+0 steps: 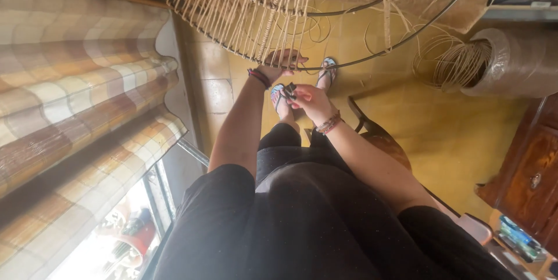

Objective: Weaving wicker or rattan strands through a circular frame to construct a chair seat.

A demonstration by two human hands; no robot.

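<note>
Closest to the camera is the person's dark clothing [302, 222], filling the lower middle of the view, with both bare forearms stretching away from it. The right hand [311, 101], a beaded bracelet [329, 123] at its wrist, sits nearer; its fingers are closed around a small dark tool [290, 91], which pokes out toward the left hand. Just past it, the left hand [282, 62], wearing a dark wristband [259, 78], reaches up to the thin metal ring [372, 54] of a large round frame; its fingers curl onto the ring's lower edge, right where the taut pale cords [244, 13] come down to meet it, though whether they pinch a cord or only the ring cannot be told. Below the hands, two feet in light blue sandals [329, 68] stand on the yellow tiled floor [453, 135], beside a wooden chair [378, 135]. Farther off, loose cord strands trail from the frame to a coil of cord [462, 65] spilling from a plastic-wrapped roll [523, 62]. A checked fabric blind [75, 82] hangs at the left, and a wooden cabinet [529, 175] stands at the right.
</note>
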